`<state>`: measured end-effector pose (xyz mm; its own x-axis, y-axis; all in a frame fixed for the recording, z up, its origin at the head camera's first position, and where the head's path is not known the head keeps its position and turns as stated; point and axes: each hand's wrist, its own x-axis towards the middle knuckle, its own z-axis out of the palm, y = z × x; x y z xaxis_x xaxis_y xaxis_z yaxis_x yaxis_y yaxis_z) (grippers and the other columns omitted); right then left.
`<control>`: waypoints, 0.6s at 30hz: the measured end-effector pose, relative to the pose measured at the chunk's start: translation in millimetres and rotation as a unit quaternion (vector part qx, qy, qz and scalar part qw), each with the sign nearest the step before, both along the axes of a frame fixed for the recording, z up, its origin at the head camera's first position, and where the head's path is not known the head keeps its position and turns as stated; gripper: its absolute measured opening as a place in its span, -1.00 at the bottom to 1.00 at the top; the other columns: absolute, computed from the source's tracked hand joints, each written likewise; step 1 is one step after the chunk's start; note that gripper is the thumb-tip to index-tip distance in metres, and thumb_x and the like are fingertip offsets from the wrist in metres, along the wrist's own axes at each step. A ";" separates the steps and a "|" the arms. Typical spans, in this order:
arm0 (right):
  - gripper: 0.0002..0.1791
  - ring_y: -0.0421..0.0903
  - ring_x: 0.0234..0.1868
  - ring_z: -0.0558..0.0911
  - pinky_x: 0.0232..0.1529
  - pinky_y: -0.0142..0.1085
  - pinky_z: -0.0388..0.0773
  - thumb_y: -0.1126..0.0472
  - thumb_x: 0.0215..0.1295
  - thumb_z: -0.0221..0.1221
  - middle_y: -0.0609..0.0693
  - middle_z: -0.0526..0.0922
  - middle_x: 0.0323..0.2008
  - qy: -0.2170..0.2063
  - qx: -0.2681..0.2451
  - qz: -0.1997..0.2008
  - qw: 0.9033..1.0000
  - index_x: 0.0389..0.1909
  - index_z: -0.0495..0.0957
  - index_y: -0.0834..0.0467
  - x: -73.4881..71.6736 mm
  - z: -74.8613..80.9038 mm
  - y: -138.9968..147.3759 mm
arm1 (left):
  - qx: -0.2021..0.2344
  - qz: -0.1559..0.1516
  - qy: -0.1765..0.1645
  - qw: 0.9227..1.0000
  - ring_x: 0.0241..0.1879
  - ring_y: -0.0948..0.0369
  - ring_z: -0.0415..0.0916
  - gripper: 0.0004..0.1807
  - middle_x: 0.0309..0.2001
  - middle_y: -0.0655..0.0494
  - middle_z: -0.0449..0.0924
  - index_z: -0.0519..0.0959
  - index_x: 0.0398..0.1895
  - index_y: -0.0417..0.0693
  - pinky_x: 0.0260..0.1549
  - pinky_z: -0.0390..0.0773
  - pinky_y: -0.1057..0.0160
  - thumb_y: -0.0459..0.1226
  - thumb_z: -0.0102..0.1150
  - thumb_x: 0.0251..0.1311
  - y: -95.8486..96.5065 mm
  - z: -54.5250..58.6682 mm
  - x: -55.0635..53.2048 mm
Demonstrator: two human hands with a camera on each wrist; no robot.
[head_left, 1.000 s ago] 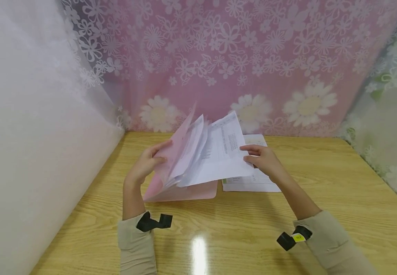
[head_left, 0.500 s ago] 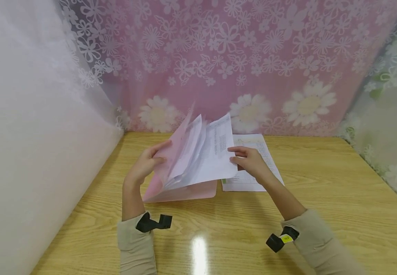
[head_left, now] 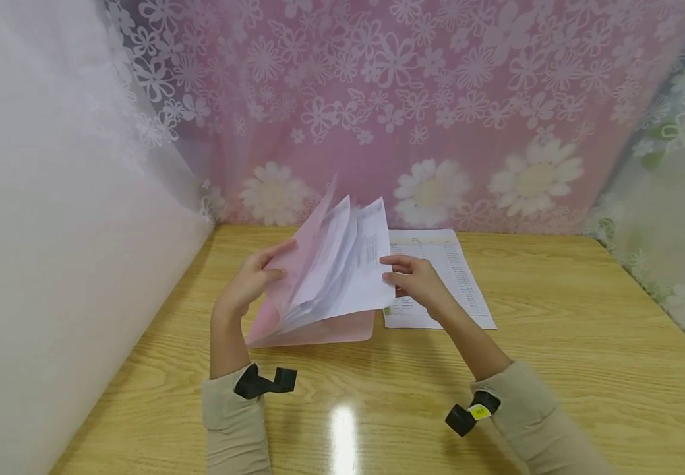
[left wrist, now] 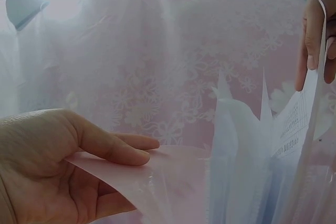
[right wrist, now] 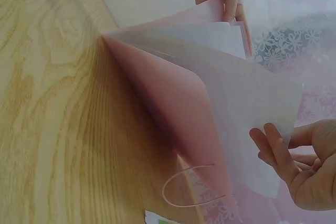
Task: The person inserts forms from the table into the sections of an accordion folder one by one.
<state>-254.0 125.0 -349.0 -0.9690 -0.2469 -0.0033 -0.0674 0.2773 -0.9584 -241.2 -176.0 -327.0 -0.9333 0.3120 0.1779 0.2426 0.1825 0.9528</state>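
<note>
Pink folder (head_left: 303, 260) gapes half-open left of centre on the table (head_left: 556, 316), loose pages (head_left: 326, 254) inside. Head: left hand (head_left: 247, 284) pinches the left cover; right hand (head_left: 419, 280) pinches the right edge of a white sheet (head_left: 366, 277); printed list (head_left: 467, 290) lies flat at right. Left wrist: thumb over cover, fingers under. Right wrist: fingertips on sheet's back; thumb contact hard to make out. Probably turning or seating that sheet; next move likely calls for swinging it left, cover held clear.

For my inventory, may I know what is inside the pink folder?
The pink folder holds fanned white sheets; the right hand pinches a printed one. The others overlap, hiding their number and most of their surfaces.
</note>
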 end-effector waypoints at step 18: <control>-0.50 -0.11 -0.45 0.57 -0.34 -0.23 0.56 0.33 0.26 0.07 0.33 0.29 0.20 -0.035 -0.036 0.051 0.997 0.23 0.30 0.33 -3.2 -15.3 -25.7 | 0.001 -0.008 0.007 1.000 0.26 0.24 0.00 -0.43 0.31 0.03 0.18 0.26 0.30 -0.25 -0.09 0.24 0.32 -0.58 -0.13 0.15 0.1 0.1 0.0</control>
<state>-257.2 99.3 -364.3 -0.9371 -0.3457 -0.0484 -0.0241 0.2025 -0.9790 -241.1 -176.0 -327.0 -0.9257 0.3263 0.1915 0.2587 0.1764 0.9497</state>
